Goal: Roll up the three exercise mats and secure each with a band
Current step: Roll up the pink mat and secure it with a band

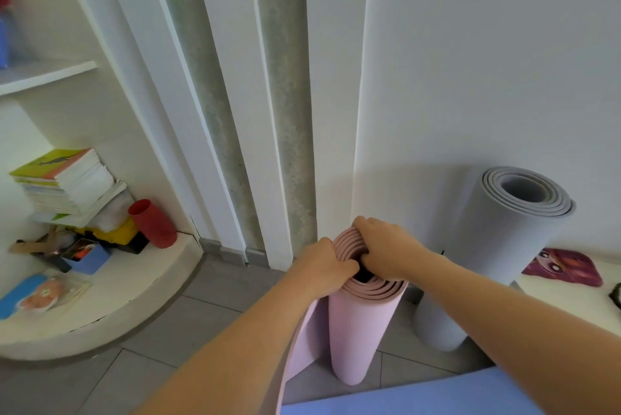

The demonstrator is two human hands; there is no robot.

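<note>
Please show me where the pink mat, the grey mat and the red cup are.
pink mat [364, 330], head view, on its rolled outer side, about mid-height.
grey mat [497, 246], head view, on its rolled outer side.
red cup [153, 225], head view, on its side wall.

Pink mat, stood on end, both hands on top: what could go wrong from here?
1. The pink mat's outer flap hangs loose and no band shows. With the left hand and right hand gripping only the top rim, the roll may spring open.
2. It stands on end on the floor, so it could tip into the grey mat beside it, which also shows no band.
</note>
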